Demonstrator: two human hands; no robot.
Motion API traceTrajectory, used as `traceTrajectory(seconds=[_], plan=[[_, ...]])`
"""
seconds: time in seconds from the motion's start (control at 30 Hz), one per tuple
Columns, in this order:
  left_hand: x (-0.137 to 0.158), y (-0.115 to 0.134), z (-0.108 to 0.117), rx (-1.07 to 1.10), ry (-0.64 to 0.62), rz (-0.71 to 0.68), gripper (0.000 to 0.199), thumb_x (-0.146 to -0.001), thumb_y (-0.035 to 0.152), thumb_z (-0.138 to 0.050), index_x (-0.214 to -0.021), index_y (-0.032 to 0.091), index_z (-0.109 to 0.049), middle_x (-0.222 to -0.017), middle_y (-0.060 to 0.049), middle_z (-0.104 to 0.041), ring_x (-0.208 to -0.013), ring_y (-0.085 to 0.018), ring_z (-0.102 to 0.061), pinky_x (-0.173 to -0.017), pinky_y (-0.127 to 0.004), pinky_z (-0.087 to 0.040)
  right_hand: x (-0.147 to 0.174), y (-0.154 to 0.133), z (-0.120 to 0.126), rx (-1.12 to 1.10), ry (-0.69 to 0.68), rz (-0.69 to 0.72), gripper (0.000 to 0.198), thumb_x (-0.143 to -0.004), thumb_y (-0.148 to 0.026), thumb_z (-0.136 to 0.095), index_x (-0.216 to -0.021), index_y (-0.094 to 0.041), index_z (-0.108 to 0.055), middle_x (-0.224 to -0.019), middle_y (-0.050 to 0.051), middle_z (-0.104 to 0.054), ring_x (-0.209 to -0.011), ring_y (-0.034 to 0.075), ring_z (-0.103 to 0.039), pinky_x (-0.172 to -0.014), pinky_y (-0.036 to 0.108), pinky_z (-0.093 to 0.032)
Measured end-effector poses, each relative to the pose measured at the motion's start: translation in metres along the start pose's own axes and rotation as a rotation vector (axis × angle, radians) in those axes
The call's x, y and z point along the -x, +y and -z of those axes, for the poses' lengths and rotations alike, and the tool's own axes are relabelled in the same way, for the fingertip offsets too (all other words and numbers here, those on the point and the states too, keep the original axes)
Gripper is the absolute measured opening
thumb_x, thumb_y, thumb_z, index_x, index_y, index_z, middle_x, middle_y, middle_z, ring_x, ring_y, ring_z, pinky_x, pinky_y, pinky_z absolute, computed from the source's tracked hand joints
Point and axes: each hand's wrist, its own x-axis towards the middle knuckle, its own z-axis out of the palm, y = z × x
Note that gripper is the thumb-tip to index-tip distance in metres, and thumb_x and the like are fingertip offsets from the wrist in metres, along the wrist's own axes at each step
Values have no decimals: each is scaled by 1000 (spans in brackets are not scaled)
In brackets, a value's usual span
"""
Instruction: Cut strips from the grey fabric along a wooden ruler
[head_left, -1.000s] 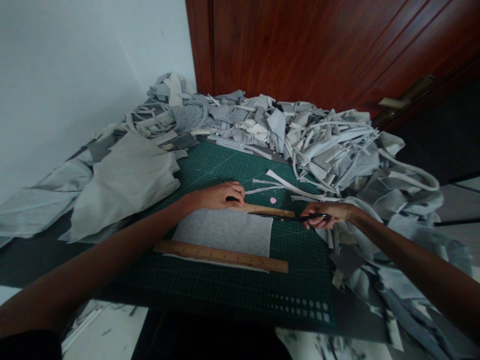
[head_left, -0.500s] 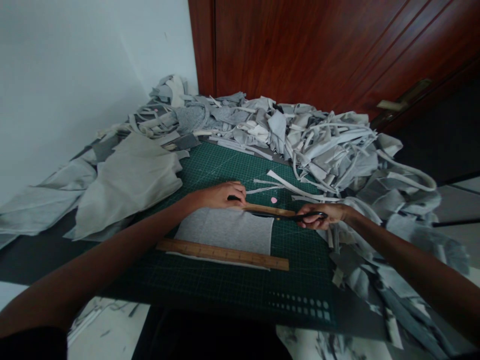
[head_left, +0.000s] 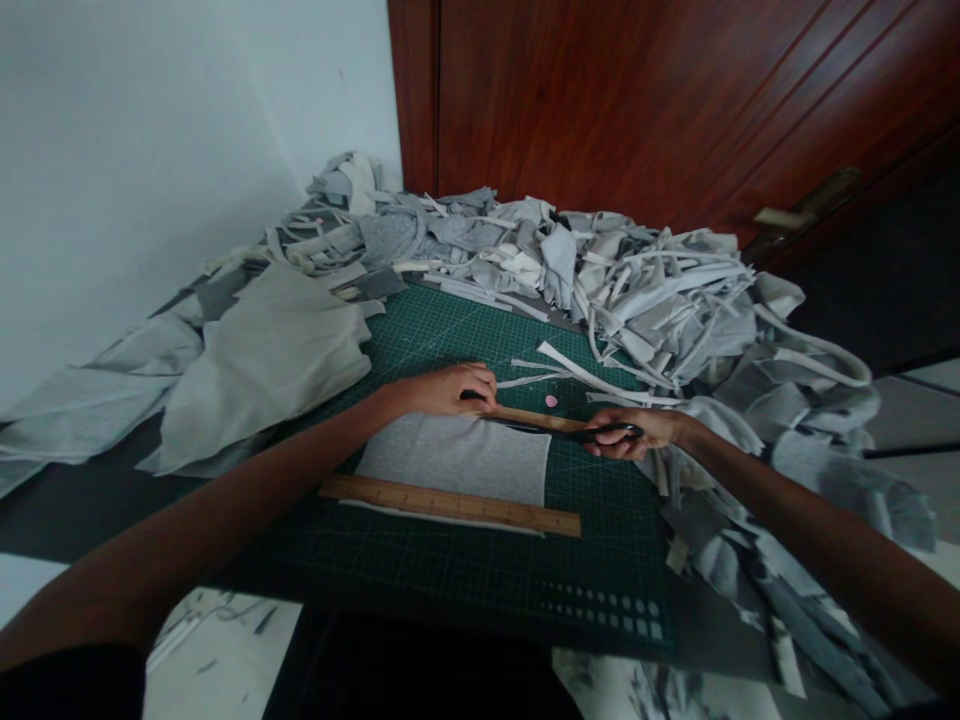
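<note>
My right hand [head_left: 628,430] is closed round the dark handles of a pair of scissors [head_left: 574,434], whose blades point left along the far edge of a piece of grey fabric [head_left: 465,460]. At that same edge, near the blade tips, my left hand [head_left: 454,390] is closed with its fingers curled on the fabric. A small black object [head_left: 472,396] shows at its fingers; what it is I cannot tell. Beyond the blades lies one wooden ruler [head_left: 532,416], partly under my left hand. A second wooden ruler [head_left: 450,503] rests across the fabric's near side.
Underneath is a green cutting mat [head_left: 600,540]. Loose strips [head_left: 574,368] and a small pink piece [head_left: 551,401] lie beyond the ruler. Heaped grey scraps [head_left: 675,290] line the back and right. Larger pale cloth [head_left: 262,350] lies left. A wooden door [head_left: 600,110] stands behind.
My right hand and the scissors have moved slightly left along the fabric's far edge. My left hand stays at the same spot on the fabric. The view has shifted a little.
</note>
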Motion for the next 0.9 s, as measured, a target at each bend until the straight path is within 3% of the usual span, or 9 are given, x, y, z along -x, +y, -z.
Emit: traceTrajectory(seconds=[0.5,0.7,0.9], plan=[[1,-5,-2,19,15,-1,20,-104,36,-66,-97,24,-81,-94,-5,-73,-95,-19,-62,-92,-33,-44,1,4,0,57,16,31,33,-89,-46,-71,-91,-15,-60,-54,-13,-31,-41,3,-14,-33,12,-17],[1,-9,-1,33,23,-16,16,-103,31,-68,-101,24,-83,-94,-6,-75,-94,-19,-64,-91,-33,-45,3,-1,-2,-4,18,-15,48,-85,-61,-72,-91,-16,-57,-55,-11,-34,-43,3,-14,-32,12,-17],[2,-9,-3,40,39,-26,15,-102,32,-70,-103,25,-84,-96,-7,-77,-94,-19,-65,-91,-33,-45,-6,-9,-6,-47,-11,-18,47,-90,-62,-65,-94,-15,-57,-57,-11,-34,-43,4,-12,-32,13,-15]])
